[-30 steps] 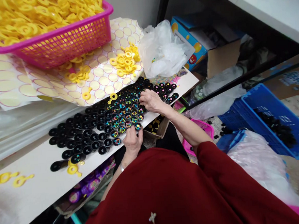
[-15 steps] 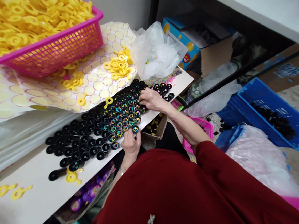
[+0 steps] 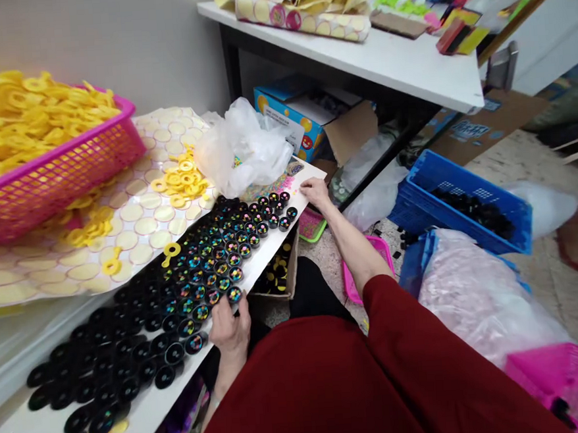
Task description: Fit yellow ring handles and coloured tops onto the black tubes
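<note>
Left hand [image 3: 230, 329] at the near edge of the table [image 3: 309, 170], thumb and fingers apart, one either side of a cup [image 3: 234, 293] filled with coloured bits; they look to be touching it, but whether they clamp it I can't tell. Right hand [image 3: 316, 192] out at the far right corner, fingers curled and bunched together, tips just beside the pink beads [image 3: 285, 183]; anything pinched in there is hidden. Between the two hands, the cups stand packed in slanting rows, running away down the table to the left. Room? Just a narrow bare strip along the near edge, widening at that right corner. On the far side it's tight: the sheet [image 3: 159, 239] borders the rows, the plastic bag [image 3: 245, 150] crowds their far end, and one yellow ring [image 3: 171, 250] lies against the cups.
</note>
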A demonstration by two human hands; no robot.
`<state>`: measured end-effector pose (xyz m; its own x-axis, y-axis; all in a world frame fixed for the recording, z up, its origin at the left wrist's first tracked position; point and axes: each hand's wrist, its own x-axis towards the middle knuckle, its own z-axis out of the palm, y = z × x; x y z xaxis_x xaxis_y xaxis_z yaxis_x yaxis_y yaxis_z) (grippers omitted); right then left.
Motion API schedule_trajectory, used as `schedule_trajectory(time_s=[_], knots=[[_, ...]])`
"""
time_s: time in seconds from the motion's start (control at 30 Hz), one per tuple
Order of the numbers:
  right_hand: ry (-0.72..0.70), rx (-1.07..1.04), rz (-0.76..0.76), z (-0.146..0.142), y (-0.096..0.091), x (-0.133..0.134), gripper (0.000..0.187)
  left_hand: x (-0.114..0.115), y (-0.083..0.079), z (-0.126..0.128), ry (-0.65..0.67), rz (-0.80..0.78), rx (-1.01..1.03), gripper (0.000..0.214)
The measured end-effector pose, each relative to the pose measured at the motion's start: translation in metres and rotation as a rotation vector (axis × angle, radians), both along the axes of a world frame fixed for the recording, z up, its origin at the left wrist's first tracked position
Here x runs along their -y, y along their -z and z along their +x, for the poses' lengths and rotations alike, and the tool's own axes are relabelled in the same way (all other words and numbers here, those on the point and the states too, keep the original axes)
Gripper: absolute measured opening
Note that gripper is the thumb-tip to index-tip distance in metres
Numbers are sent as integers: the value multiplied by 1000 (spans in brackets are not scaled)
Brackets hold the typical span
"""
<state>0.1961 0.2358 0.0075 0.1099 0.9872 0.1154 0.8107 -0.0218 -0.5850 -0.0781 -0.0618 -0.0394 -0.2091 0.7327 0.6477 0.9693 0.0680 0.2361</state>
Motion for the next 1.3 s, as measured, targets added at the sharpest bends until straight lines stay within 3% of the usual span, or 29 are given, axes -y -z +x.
schedule_trajectory(time_s=[0.2,0.43,0.67,0.77,0.87,1.0,1.2,1.3], knots=[[-31,172,-7,-11,2,7,27,-1,-1,2,-30,-2,10,31],[-165,432,-11,-20,-3,12,31,1,0,1,-11,-50,109,34],[-222,340,-254,-24,-20,22,23,2,2,1,1,-57,149,34],[-154,275,-315,-24,-26,20,22,2,1,1,0,-57,142,34],[-81,219,-297,-23,-28,20,24,2,0,0,6,-52,151,34],[-126,192,-249,-21,-27,27,24,1,1,1,-6,-51,117,34],[-135,305,-153,-26,-20,43,24,1,-1,5,-24,-39,176,35],[-122,314,-131,-28,-25,47,24,2,-1,6,-29,-70,191,34]])
